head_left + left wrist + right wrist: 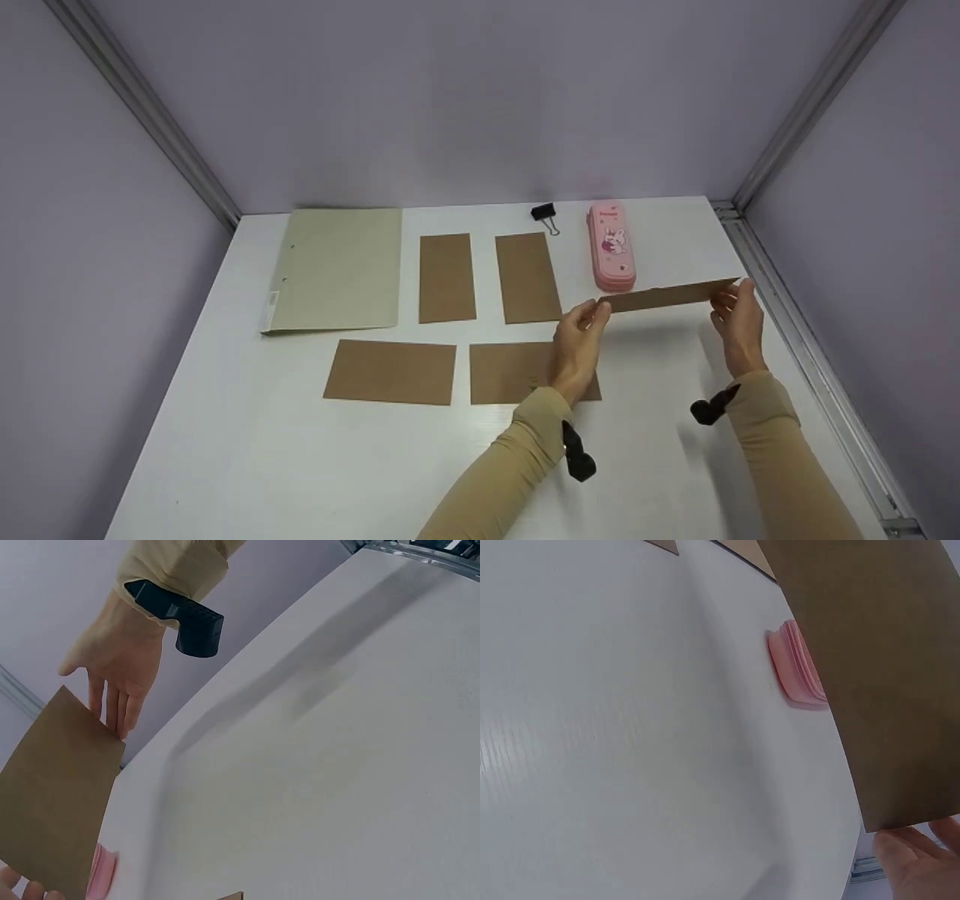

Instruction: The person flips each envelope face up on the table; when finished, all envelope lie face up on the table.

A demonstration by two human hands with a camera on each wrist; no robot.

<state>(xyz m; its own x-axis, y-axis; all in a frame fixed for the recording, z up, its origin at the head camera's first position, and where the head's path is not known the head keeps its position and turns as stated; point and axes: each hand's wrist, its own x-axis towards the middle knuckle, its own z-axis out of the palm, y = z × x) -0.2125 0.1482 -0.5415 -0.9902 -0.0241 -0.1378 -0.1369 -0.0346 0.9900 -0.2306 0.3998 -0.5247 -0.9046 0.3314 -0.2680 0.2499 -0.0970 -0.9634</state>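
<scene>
A thin brown cardboard rectangle [667,296] is held up above the table at the right, tilted so that its face looks narrow in the head view. My left hand [577,349] pinches its left end. At the other end, fingers of my right hand [739,330] touch the card's edge, fairly straight, with the thumb spread away from it in the left wrist view. Beneath my left hand lies a brown card [506,371], partly covered by it. Flat on the table are more brown cards: one at the lower left [390,373] and two behind [447,277] [528,277].
A pink pencil case [615,244] lies just behind the raised card. A black binder clip [544,212] is near the back edge. At the back left lies a pale green folder [341,266]. Walls enclose the white table [262,465] at the back and sides.
</scene>
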